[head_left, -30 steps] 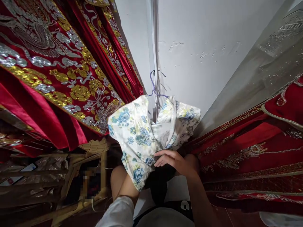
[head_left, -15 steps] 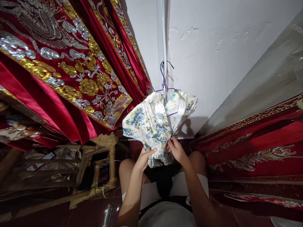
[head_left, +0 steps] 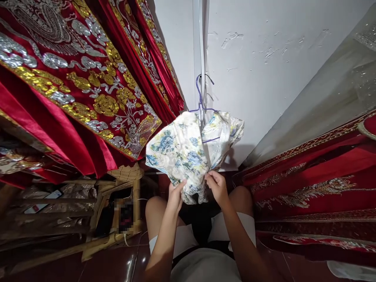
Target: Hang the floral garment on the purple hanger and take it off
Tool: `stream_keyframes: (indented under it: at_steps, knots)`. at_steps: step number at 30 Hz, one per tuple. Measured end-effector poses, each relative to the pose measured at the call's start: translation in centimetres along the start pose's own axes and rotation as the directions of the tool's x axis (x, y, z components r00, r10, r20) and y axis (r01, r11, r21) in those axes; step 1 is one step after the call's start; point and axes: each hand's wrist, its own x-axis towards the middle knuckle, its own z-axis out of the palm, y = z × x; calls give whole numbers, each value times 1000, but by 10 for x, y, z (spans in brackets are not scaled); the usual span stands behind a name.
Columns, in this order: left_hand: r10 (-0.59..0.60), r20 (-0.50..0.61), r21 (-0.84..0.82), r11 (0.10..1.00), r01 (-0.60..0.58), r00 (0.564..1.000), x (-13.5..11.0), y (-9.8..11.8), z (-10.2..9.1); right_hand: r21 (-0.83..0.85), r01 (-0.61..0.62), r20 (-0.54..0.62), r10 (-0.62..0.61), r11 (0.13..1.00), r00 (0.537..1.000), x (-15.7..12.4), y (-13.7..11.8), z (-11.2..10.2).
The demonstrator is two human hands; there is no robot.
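Note:
A white blouse (head_left: pixel 188 150) with blue and yellow flowers hangs on a purple hanger (head_left: pixel 198 94) in front of me. My left hand (head_left: pixel 176 196) grips the garment's lower left side, thumb on the front, the other fingers hidden behind the cloth. At the front opening, my right hand (head_left: pixel 216 186) pinches the edge of the fabric between thumb and fingers. The hanger's hook is up by a pale vertical pole (head_left: pixel 200 39).
Red cloth (head_left: pixel 108 102) with gold and silver sequins hangs at the left. More red embroidered cloth (head_left: pixel 308 192) is at the right. A bamboo stand (head_left: pixel 136 203) with a dark phone-like device is low on the left. A white wall (head_left: pixel 249 78) rises behind.
My left hand has shifted slightly left and up along the blouse, and its left side is spread a little wider. The right hand keeps its pinch. The view has moved slightly.

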Motion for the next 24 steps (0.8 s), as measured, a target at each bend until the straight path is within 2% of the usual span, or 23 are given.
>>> stream_keyframes:
  at_steps: [1, 2, 3, 4, 5, 6, 8, 9, 11, 14, 17, 20, 22, 24]
  knots:
    - [151, -123, 17, 989, -150, 981, 3, -5, 0, 2, -2, -34, 3, 1000, 999, -1, -3, -1]
    - [330, -252, 74, 944, -322, 910, 5, -10, 1, -1, -14, -59, 14, 1000, 998, -2, -6, -3]
    - [507, -341, 174, 862, -477, 792, 8, -16, 3, -3, -31, -77, 31, 1000, 997, -3, -9, -4]
    - [653, -350, 294, 758, -583, 672, 10, -22, 5, -4, -51, -81, 50, 999, 995, -4, -11, -4]
    - [752, -275, 405, 656, -637, 600, 12, -27, 7, -4, -67, -68, 67, 998, 995, -4, -13, -4]
    - [794, -137, 486, 575, -658, 592, 13, -32, 11, -4, -82, -40, 81, 997, 996, -4, -14, -2]
    - [718, 154, 558, 504, -659, 679, 14, -39, 20, -6, -105, 35, 106, 994, 994, -3, -16, 2]
    - [652, 244, 565, 506, -652, 718, 14, -41, 24, -7, -116, 69, 117, 993, 991, -1, -19, 4]
    - [580, 307, 555, 535, -637, 754, 15, -44, 33, -5, -131, 106, 131, 991, 986, 7, -31, 6]
    - [576, 337, 551, 521, -652, 745, 17, -48, 40, 11, -99, 100, 97, 995, 990, 35, -69, 3]
    - [556, 415, 591, 438, -678, 721, 21, -55, 39, 17, 22, 52, -23, 1000, 998, 74, -123, 1]
    - [496, 505, 624, 356, -696, 706, 29, -55, 36, 107, 91, 30, -94, 990, 995, 103, -166, 6]
    - [435, 570, 621, 327, -712, 697, 35, -41, 37, 147, 133, 23, -138, 980, 990, 109, -180, 12]
    - [426, 610, 579, 336, -743, 668, 40, -14, 44, 151, 165, 32, -172, 975, 985, 106, -183, 16]
